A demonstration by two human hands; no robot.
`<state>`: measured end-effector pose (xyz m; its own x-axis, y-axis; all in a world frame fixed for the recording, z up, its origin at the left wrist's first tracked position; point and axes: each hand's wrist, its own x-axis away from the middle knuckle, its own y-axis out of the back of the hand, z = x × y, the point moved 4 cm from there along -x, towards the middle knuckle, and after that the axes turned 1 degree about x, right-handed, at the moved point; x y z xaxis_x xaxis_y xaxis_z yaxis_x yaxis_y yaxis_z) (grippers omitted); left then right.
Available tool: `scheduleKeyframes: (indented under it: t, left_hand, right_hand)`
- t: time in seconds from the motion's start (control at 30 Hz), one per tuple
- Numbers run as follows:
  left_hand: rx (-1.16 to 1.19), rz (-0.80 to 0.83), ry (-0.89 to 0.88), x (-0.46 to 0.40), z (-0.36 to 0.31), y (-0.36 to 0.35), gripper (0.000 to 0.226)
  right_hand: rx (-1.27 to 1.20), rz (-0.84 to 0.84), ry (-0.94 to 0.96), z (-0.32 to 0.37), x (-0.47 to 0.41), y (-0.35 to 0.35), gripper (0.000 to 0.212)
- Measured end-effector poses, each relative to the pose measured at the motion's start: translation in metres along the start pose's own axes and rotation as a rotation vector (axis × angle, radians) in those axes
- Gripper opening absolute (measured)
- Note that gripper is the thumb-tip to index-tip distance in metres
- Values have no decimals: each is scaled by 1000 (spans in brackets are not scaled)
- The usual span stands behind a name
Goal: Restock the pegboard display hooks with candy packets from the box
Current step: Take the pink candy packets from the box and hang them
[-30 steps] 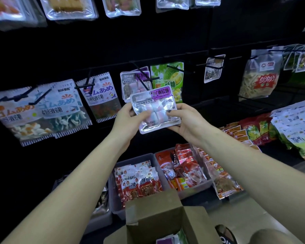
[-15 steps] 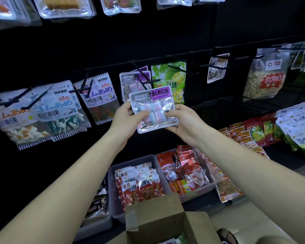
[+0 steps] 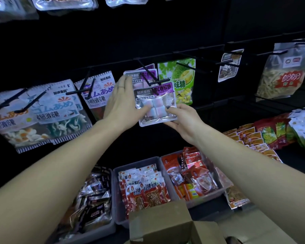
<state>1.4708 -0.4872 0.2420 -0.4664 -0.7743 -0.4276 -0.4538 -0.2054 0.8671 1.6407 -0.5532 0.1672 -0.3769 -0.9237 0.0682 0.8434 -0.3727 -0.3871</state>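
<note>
1. At the black pegboard [image 3: 165,32], our right hand [image 3: 181,120] pinches the lower right edge of the clear purple-labelled candy packet [image 3: 155,103], whose top is at the black hook [image 3: 148,73].
2. Our left hand [image 3: 120,103] lies open-fingered against its left side.
3. Below, we see the brown cardboard box [image 3: 165,224] and grey plastic bins [image 3: 139,162] of red packets.

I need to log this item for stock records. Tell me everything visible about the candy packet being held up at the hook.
The candy packet is a clear glossy plastic pouch with a grey and purple printed header and pink-and-white soft cubes inside. It is upright, tilted slightly, its top at the black hook, in front of a matching packet. The right hand pinches its lower right corner; the left hand, fingers straight, touches its left edge.
</note>
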Motion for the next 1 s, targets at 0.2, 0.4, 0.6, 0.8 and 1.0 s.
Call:
scheduleKeyframes:
  t: [0.2, 0.4, 0.6, 0.8, 1.0]
  left_hand:
    - [-230, 100, -59, -53, 9, 1, 104]
    - [-422, 154, -92, -83, 18, -13, 103]
    - [-443, 126, -83, -98, 28, -21, 99]
    - [-383, 73, -86, -100, 29, -26, 78]
    - [-339, 54, -78, -102, 30, -30, 85]
  right_hand:
    - [-63, -18, -39, -5, -49, -25, 9]
    - [-99, -76, -61, -13, -85, -41, 15]
    - [-72, -90, -38, -12, -112, -45, 13]
    - [-46, -94, -16, -16, -125, -38, 24]
    - [-1, -108, 13, -15, -121, -34, 30]
